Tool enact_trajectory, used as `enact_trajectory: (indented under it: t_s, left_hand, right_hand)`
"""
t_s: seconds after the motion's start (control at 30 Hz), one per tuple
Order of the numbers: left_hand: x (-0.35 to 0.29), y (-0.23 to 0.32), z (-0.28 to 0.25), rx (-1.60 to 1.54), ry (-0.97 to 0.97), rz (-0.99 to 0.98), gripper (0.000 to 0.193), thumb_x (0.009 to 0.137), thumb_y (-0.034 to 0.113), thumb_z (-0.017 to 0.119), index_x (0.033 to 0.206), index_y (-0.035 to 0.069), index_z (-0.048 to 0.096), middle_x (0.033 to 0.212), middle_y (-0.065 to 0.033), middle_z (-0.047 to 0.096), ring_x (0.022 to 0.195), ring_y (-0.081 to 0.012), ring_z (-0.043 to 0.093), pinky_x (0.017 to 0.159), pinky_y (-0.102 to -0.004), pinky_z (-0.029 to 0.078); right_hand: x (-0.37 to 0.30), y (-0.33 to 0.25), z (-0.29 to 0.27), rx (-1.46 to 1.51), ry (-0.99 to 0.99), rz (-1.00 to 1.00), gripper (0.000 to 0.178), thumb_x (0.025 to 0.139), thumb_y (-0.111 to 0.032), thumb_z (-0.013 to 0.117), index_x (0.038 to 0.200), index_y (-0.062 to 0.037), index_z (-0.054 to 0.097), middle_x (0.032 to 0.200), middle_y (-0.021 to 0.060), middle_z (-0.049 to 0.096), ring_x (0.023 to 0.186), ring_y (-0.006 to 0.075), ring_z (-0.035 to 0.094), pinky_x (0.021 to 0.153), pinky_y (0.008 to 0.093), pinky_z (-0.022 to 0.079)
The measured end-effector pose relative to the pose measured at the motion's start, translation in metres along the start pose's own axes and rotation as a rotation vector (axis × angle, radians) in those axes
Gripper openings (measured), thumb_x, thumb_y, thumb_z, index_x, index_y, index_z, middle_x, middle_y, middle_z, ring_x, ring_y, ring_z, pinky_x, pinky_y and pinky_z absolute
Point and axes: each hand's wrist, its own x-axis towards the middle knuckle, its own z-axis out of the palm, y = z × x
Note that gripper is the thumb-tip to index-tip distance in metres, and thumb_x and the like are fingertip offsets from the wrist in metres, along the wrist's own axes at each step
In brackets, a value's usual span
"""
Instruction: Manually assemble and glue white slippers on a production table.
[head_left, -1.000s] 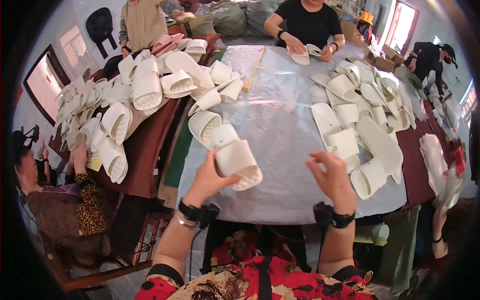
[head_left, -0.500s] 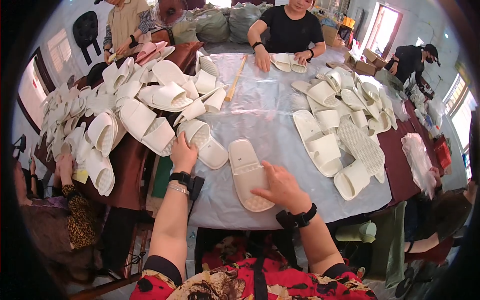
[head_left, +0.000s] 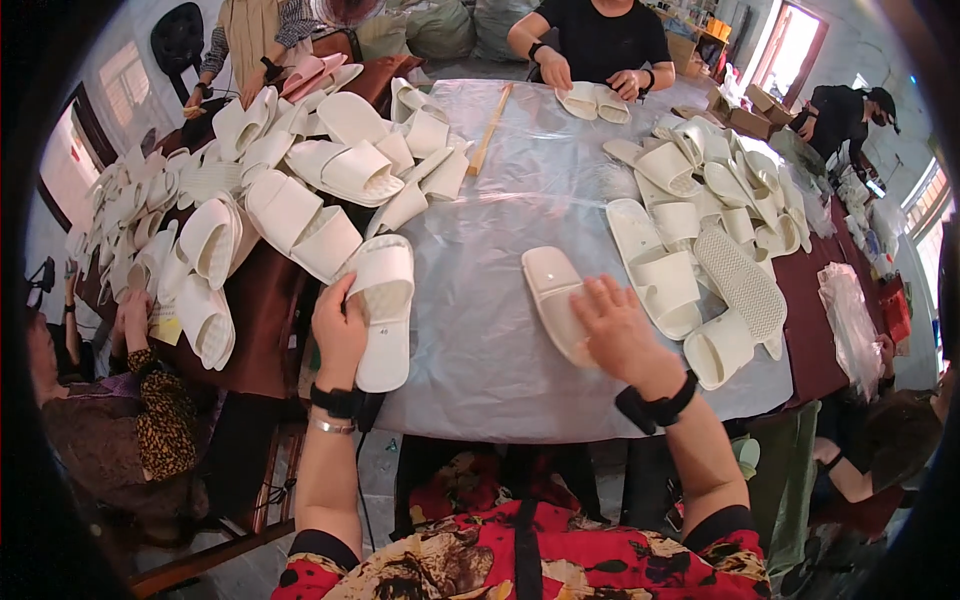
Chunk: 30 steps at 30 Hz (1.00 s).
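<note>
My left hand grips the side of a white slide slipper, thumb along its edge and the rest of the fingers out of sight. That slipper lies with its strap toward the far side of the table. My right hand lies across a beige slide slipper, fingers stretched out over its middle. The heel end of this slipper shows beyond the fingertips; part of its strap is under the hand.
A plastic-covered table holds a large slipper heap at left and a smaller slipper pile at right. A yellow wooden stick lies farther back. Opposite, a co-worker handles a slipper pair. Other people work around both sides.
My right hand has slid the beige slipper right, toward the right pile. My left hand has drawn the white slipper nearer and turned it straighter. The view has shifted slightly.
</note>
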Motion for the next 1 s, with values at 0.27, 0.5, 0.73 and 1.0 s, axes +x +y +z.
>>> enact_trajectory:
  t_s: [0.27, 0.5, 0.73, 1.0]
  left_hand:
    - [-0.024, 0.008, -0.035, 0.081, -0.066, 0.01, 0.027, 0.081, -0.002, 0.052, 0.105, 0.0, 0.063, 0.108, -0.0157, 0.063, 0.099, -0.0307, 0.06, 0.091, -0.0373, 0.045]
    - [-0.055, 0.043, -0.018, -0.577, -0.121, -0.242, 0.028, 0.085, -0.003, 0.056, 0.113, 0.0, 0.059, 0.113, -0.0105, 0.063, 0.098, -0.0147, 0.06, 0.078, -0.0248, 0.048]
    - [-0.017, 0.073, 0.023, -0.398, -0.067, -0.113, 0.028, 0.082, -0.001, 0.056, 0.11, 0.003, 0.06, 0.111, -0.0134, 0.063, 0.098, -0.0233, 0.062, 0.078, -0.0308, 0.049]
    - [-0.022, 0.071, 0.059, -0.254, -0.587, 0.101, 0.029, 0.082, 0.01, 0.059, 0.11, 0.003, 0.061, 0.108, -0.0178, 0.062, 0.096, -0.0311, 0.06, 0.082, -0.0371, 0.049]
  right_hand:
    - [0.015, 0.0, -0.021, 0.168, -0.033, 0.132, 0.052, 0.075, -0.023, 0.069, 0.12, -0.0046, 0.053, 0.115, 0.0172, 0.056, 0.107, 0.0338, 0.056, 0.084, 0.0408, 0.049]
    - [0.043, -0.002, 0.002, 0.139, -0.178, 0.23, 0.021, 0.076, -0.021, 0.065, 0.086, -0.0035, 0.064, 0.092, 0.0162, 0.062, 0.086, 0.032, 0.064, 0.072, 0.0411, 0.052]
    - [0.014, -0.018, -0.035, -0.136, -0.212, -0.201, 0.011, 0.076, -0.011, 0.058, 0.083, -0.0086, 0.067, 0.102, 0.0094, 0.059, 0.102, 0.0282, 0.056, 0.085, 0.042, 0.048]
    - [-0.006, -0.032, 0.0, -0.028, -0.082, -0.227, 0.019, 0.08, -0.017, 0.057, 0.091, -0.0055, 0.067, 0.125, 0.0132, 0.054, 0.124, 0.0361, 0.043, 0.103, 0.0548, 0.034]
